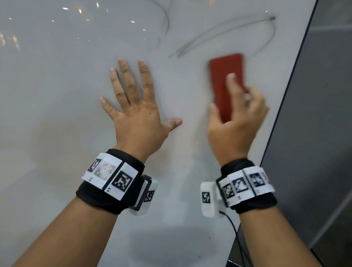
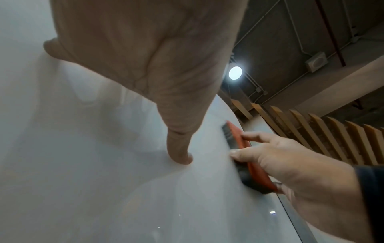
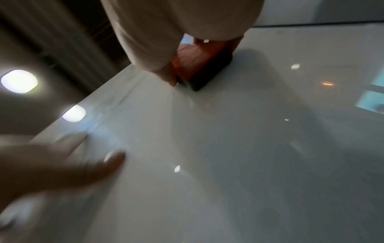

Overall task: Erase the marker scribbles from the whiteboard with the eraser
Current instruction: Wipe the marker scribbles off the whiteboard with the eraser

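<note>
Pressing flat on the whiteboard [image 1: 43, 102], the left hand [image 1: 138, 107] lies with fingers straight and spread, thumb stretched out toward 3 o'clock; it holds nothing. The left wrist view shows the thumb tip touching the board surface.

At 3 o'clock from that hand, apart from it, the right hand [image 1: 234, 126] grips the eraser [image 1: 224, 77], thumb on its left edge and curled fingers on the right edge, one fingertip lying over the red back. The eraser is a red block with a dark felt face; in the left wrist view [image 2: 239, 144] the felt sits against the board, its long side running roughly 12 to 6 o'clock, tilted slightly toward 11. The eraser and right hand look blurred in the head view. The right wrist view shows the eraser's lower end [image 3: 199, 69] on the board under the palm.

The marker scribbles [image 1: 224, 34] lie at 12 o'clock from both hands: grey loops and long curved strokes across the upper board, the nearest stroke ending just beyond the eraser's top at about 10 o'clock. A further loop is cut off by the top edge of the head view.

The board's dark right edge [image 1: 288, 90] runs near the eraser at 3 o'clock. Both wrists wear black bands [image 1: 111, 181] with white marker tiles.
</note>
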`<state>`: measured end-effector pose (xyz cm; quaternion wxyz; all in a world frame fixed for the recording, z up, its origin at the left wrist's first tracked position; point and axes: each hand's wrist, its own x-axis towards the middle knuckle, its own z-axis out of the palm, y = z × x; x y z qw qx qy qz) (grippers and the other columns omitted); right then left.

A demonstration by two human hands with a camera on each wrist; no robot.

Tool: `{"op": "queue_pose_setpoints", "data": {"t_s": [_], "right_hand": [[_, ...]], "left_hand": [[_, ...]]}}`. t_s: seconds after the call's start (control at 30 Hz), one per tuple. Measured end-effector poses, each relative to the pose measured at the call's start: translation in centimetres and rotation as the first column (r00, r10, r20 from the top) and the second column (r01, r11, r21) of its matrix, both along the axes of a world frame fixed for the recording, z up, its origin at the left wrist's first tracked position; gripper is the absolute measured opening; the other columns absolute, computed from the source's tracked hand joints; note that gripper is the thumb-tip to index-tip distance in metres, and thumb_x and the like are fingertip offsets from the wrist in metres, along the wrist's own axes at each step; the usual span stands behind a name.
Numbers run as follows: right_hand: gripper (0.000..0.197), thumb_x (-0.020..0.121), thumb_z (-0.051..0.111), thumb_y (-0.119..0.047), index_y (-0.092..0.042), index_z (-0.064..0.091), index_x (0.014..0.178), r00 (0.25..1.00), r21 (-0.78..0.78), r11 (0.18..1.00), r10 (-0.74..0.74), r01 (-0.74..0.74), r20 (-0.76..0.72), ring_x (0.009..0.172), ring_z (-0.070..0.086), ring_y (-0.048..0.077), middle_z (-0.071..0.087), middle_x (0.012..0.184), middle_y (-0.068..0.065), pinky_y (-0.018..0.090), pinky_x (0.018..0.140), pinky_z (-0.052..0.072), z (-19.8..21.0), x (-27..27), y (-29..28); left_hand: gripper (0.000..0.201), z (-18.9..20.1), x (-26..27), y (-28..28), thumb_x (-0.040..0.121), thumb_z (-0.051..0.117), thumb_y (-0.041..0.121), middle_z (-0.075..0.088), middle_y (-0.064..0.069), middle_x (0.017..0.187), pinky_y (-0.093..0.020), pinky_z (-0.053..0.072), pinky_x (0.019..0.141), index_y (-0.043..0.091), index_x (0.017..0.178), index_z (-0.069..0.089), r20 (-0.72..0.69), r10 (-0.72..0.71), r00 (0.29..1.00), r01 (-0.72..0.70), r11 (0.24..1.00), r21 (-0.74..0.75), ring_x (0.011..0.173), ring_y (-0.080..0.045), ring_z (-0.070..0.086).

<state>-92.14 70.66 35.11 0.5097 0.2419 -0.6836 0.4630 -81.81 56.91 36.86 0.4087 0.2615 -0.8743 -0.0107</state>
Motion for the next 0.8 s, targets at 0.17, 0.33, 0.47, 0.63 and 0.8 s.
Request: {"op": "queue_pose_setpoints", "data": {"t_s": [0.17, 0.33, 0.47, 0.63, 0.8], "right_hand": [[0.063, 0.075, 0.073, -0.023, -0.022, 0.058, 0.136, 0.99, -0.312, 0.95, 0.041, 0.004, 0.136, 0.107, 0.049, 0.031, 0.051, 0.123, 0.016, 0.016, 0.096, 0.026, 1.2, 0.5, -1.1], [0.058, 0.077, 0.073, -0.025, -0.024, 0.06, 0.134, 0.999, 0.005, 0.999, 0.04, -0.04, -0.002, 0.105, 0.049, 0.03, 0.052, 0.123, 0.015, 0.045, 0.096, 0.042, -0.3, 1.5, -2.2], [0.061, 0.076, 0.073, -0.023, -0.018, 0.059, 0.135, 0.991, -0.42, 0.907, 0.041, 0.016, 0.125, 0.108, 0.045, 0.021, 0.049, 0.121, 0.01, 0.045, 0.102, 0.041, 1.2, -0.2, -1.6], [0.059, 0.076, 0.074, -0.025, -0.022, 0.06, 0.134, 0.993, -0.058, 0.992, 0.114, -0.113, 0.012, 0.104, 0.047, 0.028, 0.052, 0.122, 0.015, 0.043, 0.096, 0.043, 0.1, 4.7, -6.7], [0.057, 0.075, 0.076, -0.023, -0.021, 0.064, 0.131, 0.999, -0.165, 0.986, 0.03, -0.032, -0.012, 0.1, 0.049, 0.028, 0.053, 0.117, 0.015, 0.041, 0.096, 0.044, 1.0, 2.7, -5.1]], "left_hand": [[0.133, -0.3, 0.1, -0.1, 0.069, 0.058, 0.081, -0.023, -0.02, 0.159, -0.075, 0.01, 0.108, 0.016, 0.152, -0.022, -0.004, -0.003, 1.0, 0.003, 1.0, -0.021, 0.147, -0.04, -0.019], [0.132, -0.5, 0.7, -1.0, 0.065, 0.062, 0.081, -0.013, -0.014, 0.163, -0.074, 0.012, 0.109, 0.021, 0.155, -0.013, -0.033, -0.013, 0.999, 0.011, 0.999, -0.053, 0.15, -0.034, -0.012], [0.131, -0.3, 1.4, -2.2, 0.059, 0.068, 0.079, 0.001, -0.01, 0.162, -0.074, 0.019, 0.107, 0.027, 0.155, -0.003, -0.048, -0.005, 0.999, -0.001, 0.994, -0.114, 0.148, -0.028, -0.001], [0.114, -0.1, 1.7, -2.7, 0.068, 0.06, 0.08, 0.005, -0.005, 0.156, -0.076, 0.021, 0.105, 0.028, 0.155, 0.009, -0.094, -0.026, 0.995, 0.01, 0.986, -0.166, 0.145, -0.029, 0.011], [0.129, 0.3, 3.1, -5.2, 0.055, 0.07, 0.08, -0.001, -0.002, 0.155, -0.076, 0.015, 0.106, 0.034, 0.156, 0.003, -0.068, -0.023, 0.997, 0.012, 0.989, -0.15, 0.147, -0.027, 0.003]]}}
